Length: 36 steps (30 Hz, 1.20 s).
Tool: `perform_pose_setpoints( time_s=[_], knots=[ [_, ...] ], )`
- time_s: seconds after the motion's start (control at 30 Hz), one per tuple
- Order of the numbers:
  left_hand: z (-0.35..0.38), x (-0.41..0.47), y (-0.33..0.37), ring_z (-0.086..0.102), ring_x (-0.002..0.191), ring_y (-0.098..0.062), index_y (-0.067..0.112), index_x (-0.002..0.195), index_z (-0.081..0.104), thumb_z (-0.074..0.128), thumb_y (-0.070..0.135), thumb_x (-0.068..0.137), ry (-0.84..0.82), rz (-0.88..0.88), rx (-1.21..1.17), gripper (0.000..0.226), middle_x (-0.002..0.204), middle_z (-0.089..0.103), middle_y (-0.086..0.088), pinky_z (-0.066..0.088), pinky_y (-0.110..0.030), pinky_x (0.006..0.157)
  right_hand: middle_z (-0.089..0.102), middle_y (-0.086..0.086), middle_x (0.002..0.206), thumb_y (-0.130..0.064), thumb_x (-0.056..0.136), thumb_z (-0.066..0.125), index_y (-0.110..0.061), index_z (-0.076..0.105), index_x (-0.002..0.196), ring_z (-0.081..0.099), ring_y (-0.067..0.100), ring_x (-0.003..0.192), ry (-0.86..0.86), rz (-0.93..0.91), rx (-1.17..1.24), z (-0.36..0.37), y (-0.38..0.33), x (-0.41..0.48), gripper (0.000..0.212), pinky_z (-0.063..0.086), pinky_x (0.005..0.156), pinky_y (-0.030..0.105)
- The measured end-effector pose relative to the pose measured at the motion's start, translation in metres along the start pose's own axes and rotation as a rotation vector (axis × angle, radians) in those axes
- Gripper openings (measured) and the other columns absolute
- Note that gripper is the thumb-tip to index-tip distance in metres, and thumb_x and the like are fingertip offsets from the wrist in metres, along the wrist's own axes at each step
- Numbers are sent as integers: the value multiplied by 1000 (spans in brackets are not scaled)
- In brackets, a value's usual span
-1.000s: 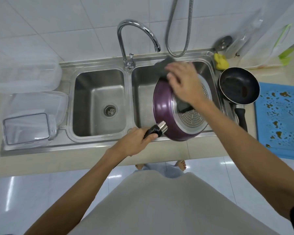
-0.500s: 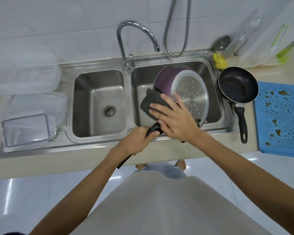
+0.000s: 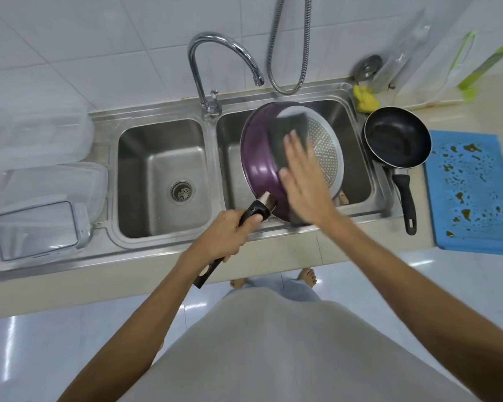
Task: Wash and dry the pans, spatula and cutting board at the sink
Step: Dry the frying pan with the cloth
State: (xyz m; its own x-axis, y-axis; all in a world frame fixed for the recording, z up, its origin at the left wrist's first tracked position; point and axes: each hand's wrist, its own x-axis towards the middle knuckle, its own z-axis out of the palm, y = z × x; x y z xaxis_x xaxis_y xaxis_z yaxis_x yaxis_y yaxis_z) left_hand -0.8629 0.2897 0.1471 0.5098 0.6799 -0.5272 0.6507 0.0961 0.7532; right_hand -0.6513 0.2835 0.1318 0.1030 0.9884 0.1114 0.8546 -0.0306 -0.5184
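Over stainless-steel double sink (image 3: 163,113): gripping black handle (image 3: 253,213) of purple round pan (image 3: 259,161) in curled left hand (image 3: 225,235), pressing dark grey cloth (image 3: 289,129) against its underside with flat right hand (image 3: 305,184).

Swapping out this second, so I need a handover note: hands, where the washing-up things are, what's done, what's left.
Left hand grips the handle of the purple pan, which is tilted over the right basin with its underside facing the camera.
Right hand, fingers straight, presses a dark cloth on that underside.
The black pan sits beside the basin on the right; the blue cutting board lies on the counter, spotted brown.
Done: nothing visibly finished.
Left: finish the purple pan, then the black pan, board and spatula (not clearly in view).
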Motion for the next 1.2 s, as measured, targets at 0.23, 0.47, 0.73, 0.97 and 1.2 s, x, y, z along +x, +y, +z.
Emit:
perform_pose_setpoints(
  time_s=[0.23,0.47,0.73,0.97,1.2],
  knots=[
    [-1,-8,-3,38,41,-15,10,85,50,49,49,100,-53,12,-164,41,65,45,-10,36,-27,36,11,7,169,-46,104,19,-14,17,161,4,28,156,-2,173,14,-8,51,25,65,8,126,52],
    [-4,1,-3,42,41,-16,4,89,52,50,49,99,-42,15,-132,46,65,48,-7,39,-29,37,1,5,169,-47,104,23,-12,10,162,-5,31,156,27,129,81,4,16,9,69,0,127,49],
    [-9,9,2,52,48,-15,18,79,50,50,44,101,-2,103,83,35,66,55,-5,47,-36,48,8,8,170,-35,109,30,-9,11,161,3,22,157,192,224,290,-3,44,34,62,9,127,49],
    [3,19,-10,57,62,-31,7,99,56,52,40,101,141,239,421,33,71,61,-13,46,-46,59,24,0,166,-18,106,37,-12,24,160,20,7,153,471,348,692,-39,53,62,56,15,127,35],
    [-18,32,-21,65,65,-35,15,116,61,61,32,96,343,417,734,27,85,72,-9,49,-39,53,50,4,152,-13,100,41,-9,48,148,43,14,143,570,327,843,-98,65,63,48,29,122,38]
  ],
)
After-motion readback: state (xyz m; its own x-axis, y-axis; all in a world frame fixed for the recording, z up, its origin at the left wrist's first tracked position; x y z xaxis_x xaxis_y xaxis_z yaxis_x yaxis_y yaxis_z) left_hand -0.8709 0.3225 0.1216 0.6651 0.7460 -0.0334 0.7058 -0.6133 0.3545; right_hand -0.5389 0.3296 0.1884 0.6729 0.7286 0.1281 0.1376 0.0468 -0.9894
